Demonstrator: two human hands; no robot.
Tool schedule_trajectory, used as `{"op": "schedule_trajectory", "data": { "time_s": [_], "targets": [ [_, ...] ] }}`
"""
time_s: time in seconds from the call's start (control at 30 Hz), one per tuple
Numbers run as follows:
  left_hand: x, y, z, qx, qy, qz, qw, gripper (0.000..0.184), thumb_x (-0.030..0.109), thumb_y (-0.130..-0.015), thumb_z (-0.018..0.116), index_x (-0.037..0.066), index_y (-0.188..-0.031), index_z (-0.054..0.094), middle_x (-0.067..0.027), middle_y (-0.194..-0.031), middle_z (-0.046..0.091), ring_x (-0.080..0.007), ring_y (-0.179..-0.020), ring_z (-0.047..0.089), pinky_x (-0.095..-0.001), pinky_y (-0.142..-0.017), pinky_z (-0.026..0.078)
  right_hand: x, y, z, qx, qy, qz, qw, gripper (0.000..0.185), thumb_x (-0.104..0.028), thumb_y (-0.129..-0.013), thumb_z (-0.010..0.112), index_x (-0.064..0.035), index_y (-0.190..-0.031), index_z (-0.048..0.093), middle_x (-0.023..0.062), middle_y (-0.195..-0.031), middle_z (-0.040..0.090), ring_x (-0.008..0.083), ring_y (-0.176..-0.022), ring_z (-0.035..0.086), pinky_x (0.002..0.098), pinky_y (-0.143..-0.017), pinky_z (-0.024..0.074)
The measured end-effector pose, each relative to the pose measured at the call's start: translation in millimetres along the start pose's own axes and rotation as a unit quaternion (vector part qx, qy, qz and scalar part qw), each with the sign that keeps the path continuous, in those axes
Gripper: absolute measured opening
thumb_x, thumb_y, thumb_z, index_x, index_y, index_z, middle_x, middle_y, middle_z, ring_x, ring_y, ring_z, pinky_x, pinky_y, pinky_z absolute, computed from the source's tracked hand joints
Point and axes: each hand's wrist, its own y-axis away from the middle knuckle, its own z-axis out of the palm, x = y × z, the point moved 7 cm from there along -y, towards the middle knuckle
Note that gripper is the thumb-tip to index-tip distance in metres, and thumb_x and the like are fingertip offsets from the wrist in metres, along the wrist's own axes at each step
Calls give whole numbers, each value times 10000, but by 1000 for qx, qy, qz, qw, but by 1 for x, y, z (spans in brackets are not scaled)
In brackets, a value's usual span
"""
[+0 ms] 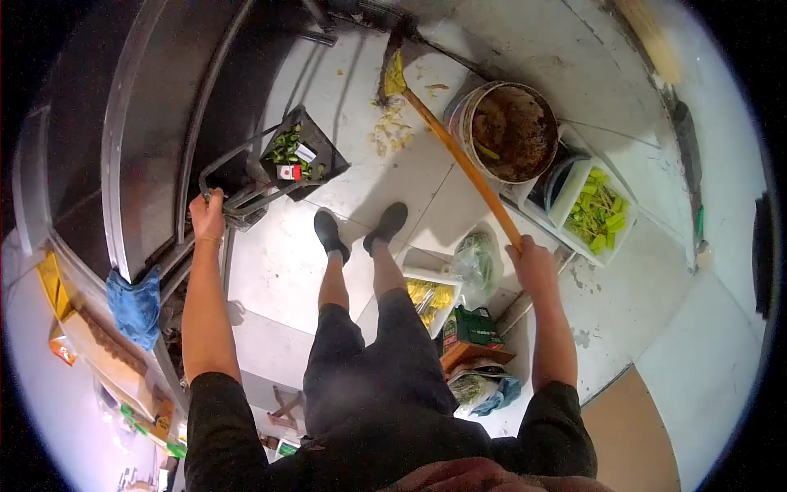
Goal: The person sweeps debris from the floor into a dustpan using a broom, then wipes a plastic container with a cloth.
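Observation:
My left hand (206, 216) is closed around the handle of a dark long-handled dustpan (329, 161). In its pan lie green vegetable scraps (284, 148) and a small red and white packet (288, 172). My right hand (534, 264) grips the orange stick of a broom (459, 156), which slants away toward the far wall. The broom's head, yellow at the top with dark bristles, rests at the floor near that wall. Pale scraps (389, 131) are scattered on the tiles just beside the bristles.
Right of the broom stands a dirty bucket (512, 131) with brown contents. A white crate (594, 207) of green stalks sits beside it. Near my legs are a tub of yellow pieces (430, 295), a plastic bag (477, 266) and a green box (471, 330). A blue cloth (134, 307) hangs at left.

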Motion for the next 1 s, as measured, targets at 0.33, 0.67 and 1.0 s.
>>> {"op": "schedule_trajectory", "data": {
  "time_s": [0.33, 0.67, 1.0],
  "targets": [
    [-9, -2, 3, -41, 43, -38, 998, 329, 281, -845, 605, 6, -683, 528, 11, -600, 481, -99, -607, 409, -312, -560, 359, 11, -1, -133, 71, 136, -28, 988, 334, -370, -873, 592, -44, -947, 590, 218, -786, 645, 400, -762, 634, 508, -673, 500],
    [-12, -3, 2, -50, 4, -2, 999, 357, 302, -838, 612, -17, -694, 542, -62, -578, 491, -132, -578, 432, -336, -555, 381, -56, -36, -236, 144, 359, -95, 917, 274, -330, -854, 601, -76, -950, 571, 189, -781, 628, 387, -754, 617, 494, -660, 486],
    [0, 0, 3, -52, 48, 14, 997, 353, 303, -833, 618, -43, -766, 587, -76, -628, 557, -121, -617, 476, -309, -596, 418, -38, 9, -294, 131, 330, -50, 934, 237, -268, -814, 660, -41, -869, 617, 187, -757, 634, 386, -741, 610, 480, -665, 477]
  ]
}}
